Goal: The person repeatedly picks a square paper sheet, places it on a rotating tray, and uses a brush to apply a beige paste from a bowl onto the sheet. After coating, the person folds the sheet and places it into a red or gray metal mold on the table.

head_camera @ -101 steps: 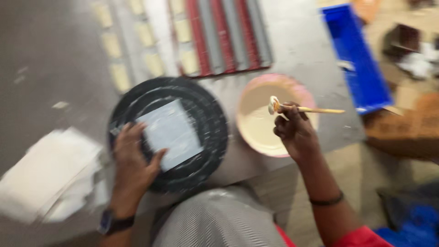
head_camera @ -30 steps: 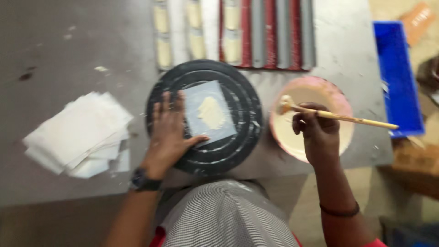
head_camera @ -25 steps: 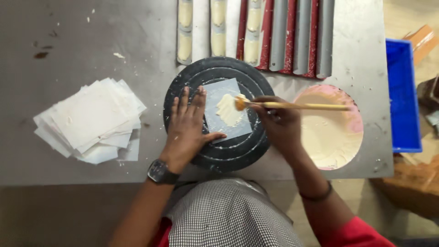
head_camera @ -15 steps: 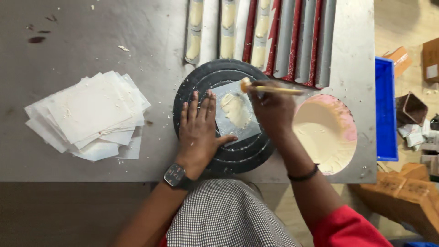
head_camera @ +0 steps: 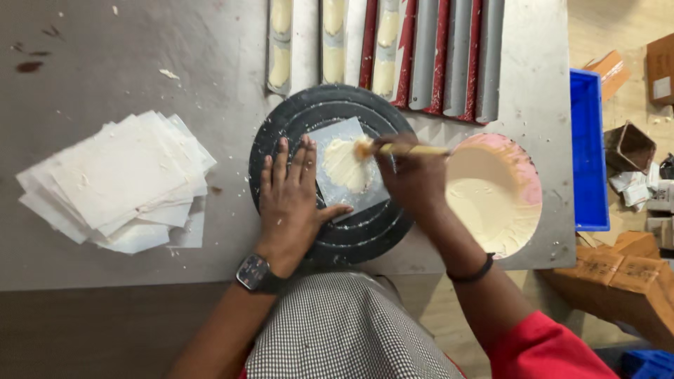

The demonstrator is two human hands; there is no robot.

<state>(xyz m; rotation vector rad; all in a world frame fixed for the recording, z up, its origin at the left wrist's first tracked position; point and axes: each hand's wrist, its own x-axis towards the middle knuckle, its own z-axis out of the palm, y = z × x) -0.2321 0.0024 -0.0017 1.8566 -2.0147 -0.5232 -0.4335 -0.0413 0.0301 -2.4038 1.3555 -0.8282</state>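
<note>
The right hand [head_camera: 414, 179] is clenched around the wooden handle of a brush [head_camera: 400, 149], whose bristle end rests on a pale smear of paste in the middle of a small square sheet [head_camera: 347, 168]. The left hand [head_camera: 291, 203] lies flat and released, fingers spread, pressing on the left edge of that sheet and holding nothing; a dark watch sits on its wrist. The sheet lies tilted on a round black ridged disc [head_camera: 330, 231], which stands on the grey metal table [head_camera: 105, 56] just in front of the person.

Just to the right of the disc, touching or nearly touching it, is a pink bowl [head_camera: 523, 175] filled with cream-coloured paste. Beyond the disc, at the far edge of the table, a row of long narrow channels [head_camera: 449, 56] lies side by side, grey and red, the left ones holding pale strips. To the left, well apart from the disc, is a loose stack of white sheets [head_camera: 116, 182]. A blue crate [head_camera: 588, 154] stands beside the table on the right.
</note>
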